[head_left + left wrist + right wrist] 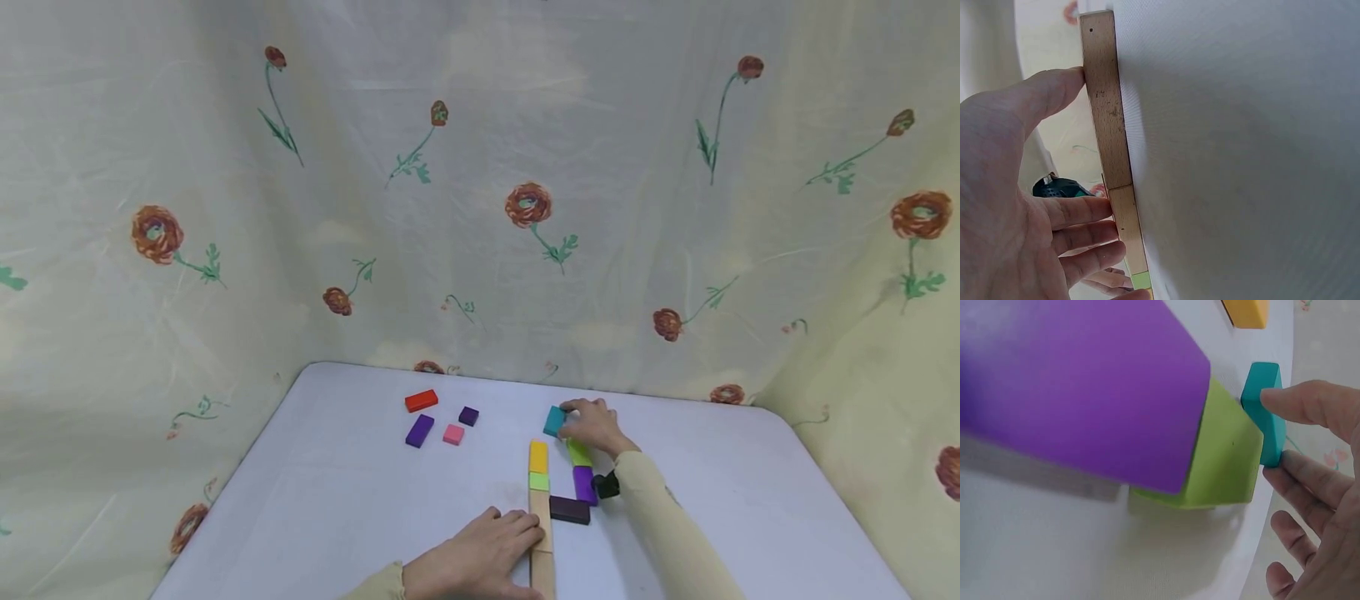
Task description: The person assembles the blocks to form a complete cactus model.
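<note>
My left hand (483, 552) lies along a row of blocks, its thumb and extended fingertips against the side of two plain wooden blocks (1107, 100). A light green block (539, 482) and a yellow block (538, 457) continue that row away from me. At the far end of a second row, my right hand (595, 425) pinches a teal block (1264, 412) between thumb and fingers. Its near end sits right by a lime block (1225, 453). Behind the lime one comes a purple block (584, 486), then a dark block (570, 509) lying crosswise between the rows.
Off to the left lie a red block (422, 401), a purple block (420, 431), a small dark purple block (468, 416) and a pink block (453, 434). A flowered cloth (480, 317) hangs around the white table (315, 500). A black wrist camera (606, 485) sits under the right wrist.
</note>
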`<state>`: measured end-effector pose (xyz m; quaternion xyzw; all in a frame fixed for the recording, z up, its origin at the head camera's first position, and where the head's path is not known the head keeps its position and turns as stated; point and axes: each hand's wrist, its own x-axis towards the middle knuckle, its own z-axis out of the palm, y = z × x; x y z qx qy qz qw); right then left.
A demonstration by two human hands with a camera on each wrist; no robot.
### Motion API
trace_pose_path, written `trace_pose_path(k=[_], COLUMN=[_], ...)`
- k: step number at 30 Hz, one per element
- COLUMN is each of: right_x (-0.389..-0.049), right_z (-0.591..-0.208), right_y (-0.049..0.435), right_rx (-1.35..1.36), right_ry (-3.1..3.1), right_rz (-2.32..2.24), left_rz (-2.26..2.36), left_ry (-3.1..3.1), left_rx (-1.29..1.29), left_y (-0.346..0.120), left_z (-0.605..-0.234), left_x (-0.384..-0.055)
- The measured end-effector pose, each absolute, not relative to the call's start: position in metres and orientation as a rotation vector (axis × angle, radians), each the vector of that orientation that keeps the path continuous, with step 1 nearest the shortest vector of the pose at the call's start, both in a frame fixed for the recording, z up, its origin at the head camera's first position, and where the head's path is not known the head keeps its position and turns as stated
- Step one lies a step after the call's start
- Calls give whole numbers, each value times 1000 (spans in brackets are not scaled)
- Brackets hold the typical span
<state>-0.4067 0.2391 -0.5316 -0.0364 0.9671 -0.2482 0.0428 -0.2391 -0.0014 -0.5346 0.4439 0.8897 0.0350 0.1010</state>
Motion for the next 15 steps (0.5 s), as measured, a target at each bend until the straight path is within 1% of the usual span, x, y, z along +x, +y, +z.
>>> trace_pose_path(k=[10, 15], right_x=[-402, -402], right_z=[-530, -532], right_y=[228, 222], right_rx=[-302, -350], right_ry=[2966, 2983], right_rz=[-709, -705], left_rz=[115, 127], left_ry=[2621, 2609], left_rx=[1309, 1315], left_y=[-1, -1], left_z=[-535, -537], left_x=[-240, -241])
